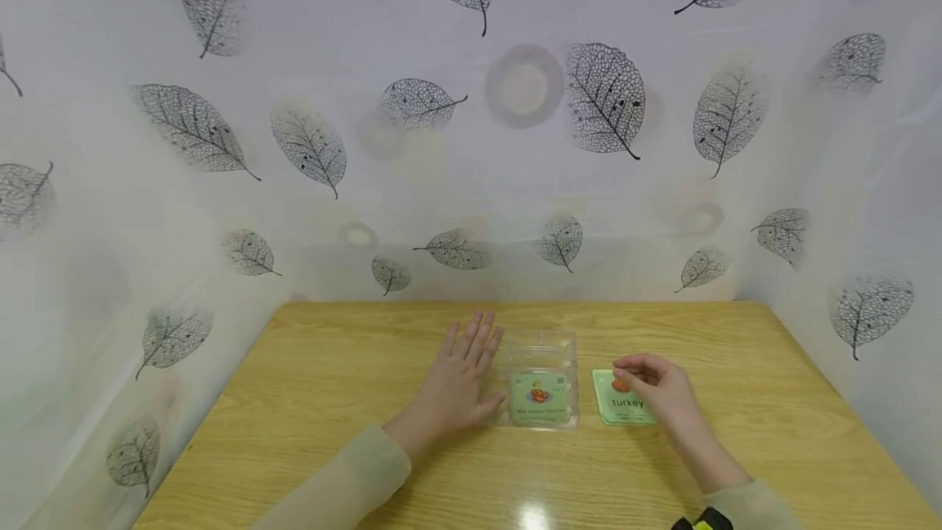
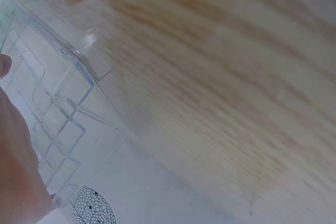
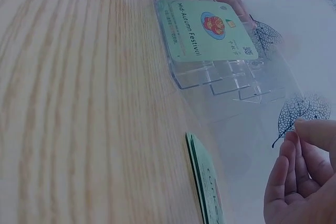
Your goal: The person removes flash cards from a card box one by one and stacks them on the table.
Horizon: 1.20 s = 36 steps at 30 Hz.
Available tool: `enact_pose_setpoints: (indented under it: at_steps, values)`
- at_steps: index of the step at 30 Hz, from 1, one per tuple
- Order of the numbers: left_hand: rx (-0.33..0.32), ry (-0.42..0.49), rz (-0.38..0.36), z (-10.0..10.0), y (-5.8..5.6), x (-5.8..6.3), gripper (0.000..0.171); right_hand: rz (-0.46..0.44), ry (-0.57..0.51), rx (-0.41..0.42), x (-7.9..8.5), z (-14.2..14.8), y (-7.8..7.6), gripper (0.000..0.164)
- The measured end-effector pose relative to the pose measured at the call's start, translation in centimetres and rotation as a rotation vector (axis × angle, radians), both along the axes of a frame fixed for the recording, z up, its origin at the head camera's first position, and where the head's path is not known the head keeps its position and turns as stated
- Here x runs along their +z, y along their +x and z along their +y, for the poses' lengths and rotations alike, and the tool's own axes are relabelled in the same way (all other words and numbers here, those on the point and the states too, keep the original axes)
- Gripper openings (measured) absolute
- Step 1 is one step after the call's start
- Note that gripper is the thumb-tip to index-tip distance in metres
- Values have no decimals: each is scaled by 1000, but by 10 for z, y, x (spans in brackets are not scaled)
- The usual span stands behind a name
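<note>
A clear plastic tiered holder (image 1: 540, 339) stands mid-table with a green "Mid-Autumn Festival" card (image 1: 540, 397) in its front part. My left hand (image 1: 459, 383) lies along the holder's left side, fingers straight and pointing away from me. Only part of that hand (image 2: 18, 166) shows in the left wrist view, beside the holder's clear steps (image 2: 63, 124). To the right, a small stack of green cards (image 1: 621, 411) has "turkey" on top. My right hand (image 1: 666, 391) hovers over this stack. In the right wrist view its loosely bent fingers (image 3: 296, 166) and thumb hold nothing; the stack (image 3: 202, 182) is below.
The wooden table (image 1: 309, 432) reaches back to a pale curtain (image 1: 456, 186) printed with dark leaves, which also hangs along both sides. A glare spot shines on the table near the front. A black and yellow strap (image 1: 702, 520) shows at my right sleeve.
</note>
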<state>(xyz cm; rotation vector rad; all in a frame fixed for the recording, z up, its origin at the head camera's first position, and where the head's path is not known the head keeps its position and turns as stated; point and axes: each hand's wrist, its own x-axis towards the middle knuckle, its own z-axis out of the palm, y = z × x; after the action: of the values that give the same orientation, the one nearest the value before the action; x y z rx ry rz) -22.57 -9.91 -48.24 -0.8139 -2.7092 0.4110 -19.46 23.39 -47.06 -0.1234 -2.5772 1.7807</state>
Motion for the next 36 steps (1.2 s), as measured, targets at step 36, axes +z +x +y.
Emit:
enact_pose_setpoints:
  at_steps: [36]
  values:
    - [11, -8, -21, 1, 0, 2, 103, 36, -60, 61, 0, -26, 5, 25]
